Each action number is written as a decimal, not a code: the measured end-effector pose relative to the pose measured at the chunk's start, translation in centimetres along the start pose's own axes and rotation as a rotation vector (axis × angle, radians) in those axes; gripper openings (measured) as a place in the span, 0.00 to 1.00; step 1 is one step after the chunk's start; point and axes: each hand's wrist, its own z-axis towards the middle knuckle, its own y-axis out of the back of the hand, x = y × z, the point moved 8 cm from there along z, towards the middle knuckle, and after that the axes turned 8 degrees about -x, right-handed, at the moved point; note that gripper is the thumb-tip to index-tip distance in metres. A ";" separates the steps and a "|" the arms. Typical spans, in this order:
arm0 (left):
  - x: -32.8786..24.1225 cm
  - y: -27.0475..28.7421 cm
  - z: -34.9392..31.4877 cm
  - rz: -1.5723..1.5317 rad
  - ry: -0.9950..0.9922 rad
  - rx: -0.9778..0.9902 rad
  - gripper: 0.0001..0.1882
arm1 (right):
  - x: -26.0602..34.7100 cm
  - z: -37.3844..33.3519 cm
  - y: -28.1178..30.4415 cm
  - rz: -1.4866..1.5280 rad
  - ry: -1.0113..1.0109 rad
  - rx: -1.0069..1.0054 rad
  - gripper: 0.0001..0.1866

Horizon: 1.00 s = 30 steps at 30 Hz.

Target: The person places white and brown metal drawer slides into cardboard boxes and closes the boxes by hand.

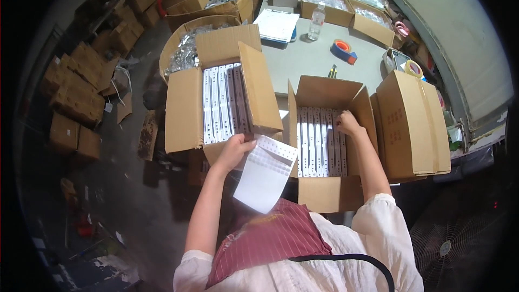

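My left hand (pixel 235 150) grips the top corner of a white sheet of small round stickers (pixel 263 184), thumb on top; the sheet hangs in front of my apron. Over the right open carton (pixel 331 194), my right hand (pixel 348 123) has its fingers bent and pinched together. Whatever they hold, if anything, is too small to make out. Beneath that hand stands a row of long silvery metal strips with holes (pixel 313 143), packed side by side. A similar row of metal strips (pixel 221 100) fills the left open carton (pixel 184 111), just beyond my left hand.
A taped carton (pixel 413 124) stands at the right. On the grey table (pixel 292 65) are a clipboard with papers (pixel 277 25), a plastic bottle (pixel 317 21), a tape dispenser (pixel 344 51) and a yellow-black cutter (pixel 332 71). Boxes of bagged parts (pixel 327 2) line the back. A fan (pixel 445 249) is lower right.
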 end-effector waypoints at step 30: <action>2.3 2.2 0.1 0.132 -0.005 -0.092 0.14 | 7.4 3.2 9.4 0.253 -0.466 -0.121 0.17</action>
